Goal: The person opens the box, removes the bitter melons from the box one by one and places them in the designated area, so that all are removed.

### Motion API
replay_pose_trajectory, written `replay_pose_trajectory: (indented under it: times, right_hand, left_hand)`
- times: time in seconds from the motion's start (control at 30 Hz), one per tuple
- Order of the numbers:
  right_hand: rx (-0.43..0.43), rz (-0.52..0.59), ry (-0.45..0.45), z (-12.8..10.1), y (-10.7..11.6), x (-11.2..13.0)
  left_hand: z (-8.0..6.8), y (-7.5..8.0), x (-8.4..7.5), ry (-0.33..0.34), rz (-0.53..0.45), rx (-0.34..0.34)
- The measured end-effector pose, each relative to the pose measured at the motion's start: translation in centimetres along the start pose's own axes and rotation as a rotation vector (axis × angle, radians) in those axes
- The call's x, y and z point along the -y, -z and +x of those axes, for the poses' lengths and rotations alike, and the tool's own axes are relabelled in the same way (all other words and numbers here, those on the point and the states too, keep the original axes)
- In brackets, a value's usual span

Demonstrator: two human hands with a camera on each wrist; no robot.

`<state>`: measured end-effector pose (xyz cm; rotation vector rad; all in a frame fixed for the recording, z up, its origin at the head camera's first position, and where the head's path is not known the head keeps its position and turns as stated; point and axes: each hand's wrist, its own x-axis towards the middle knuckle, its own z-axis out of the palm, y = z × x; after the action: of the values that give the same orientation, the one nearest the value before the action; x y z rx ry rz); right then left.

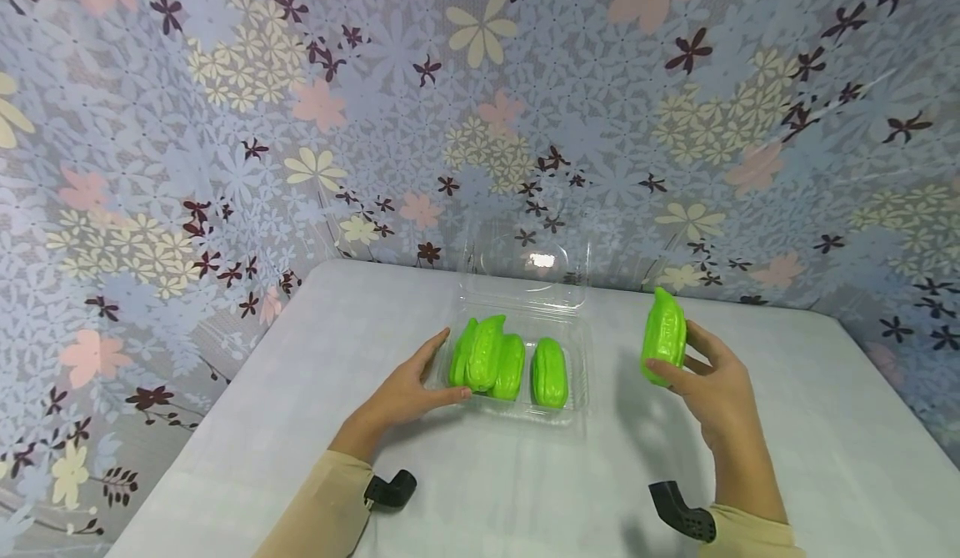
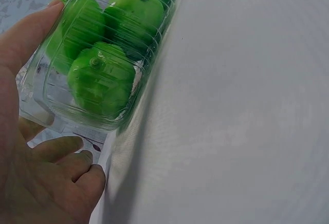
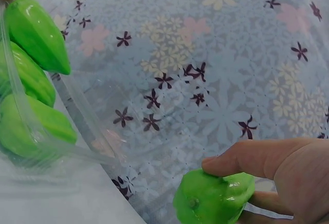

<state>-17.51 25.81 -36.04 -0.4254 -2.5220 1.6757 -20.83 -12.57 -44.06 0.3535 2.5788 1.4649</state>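
Note:
A clear plastic clamshell box [image 1: 576, 374] lies open on the white table [image 1: 480, 475], its lid [image 1: 525, 270] standing up at the back. Several bright green ridged gourds [image 1: 495, 362] lie inside it. My left hand [image 1: 408, 387] rests against the box's left end, fingers straight on the plastic [image 2: 36, 106], thumb at the near corner. My right hand [image 1: 705, 379] is right of the box, above the table, and grips one more green gourd [image 1: 663, 337] upright between thumb and fingers [image 3: 247, 157]. That gourd [image 3: 213, 198] is clear of the box.
A floral cloth [image 1: 480, 108] hangs behind and around the table, close behind the box lid. Bare white tabletop [image 2: 241, 106] stretches in front of the box and to both sides. Black wrist camera mounts [image 1: 390, 489] sit on both sleeves.

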Motion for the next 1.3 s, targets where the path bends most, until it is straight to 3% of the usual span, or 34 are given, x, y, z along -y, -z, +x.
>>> replay_pose_trajectory:
  times: [0.8,1.3]
  right_hand:
    - [-0.114,0.015,-0.190,1.6,2.7,-3.2]
    - [-0.221,0.100,-0.321,3.1,4.9,-6.3]
  left_hand:
    - [-0.1,0.1,0.1,-0.024,0.000,0.011]
    - [0.1,0.0,0.4,-0.025,-0.001,0.008]
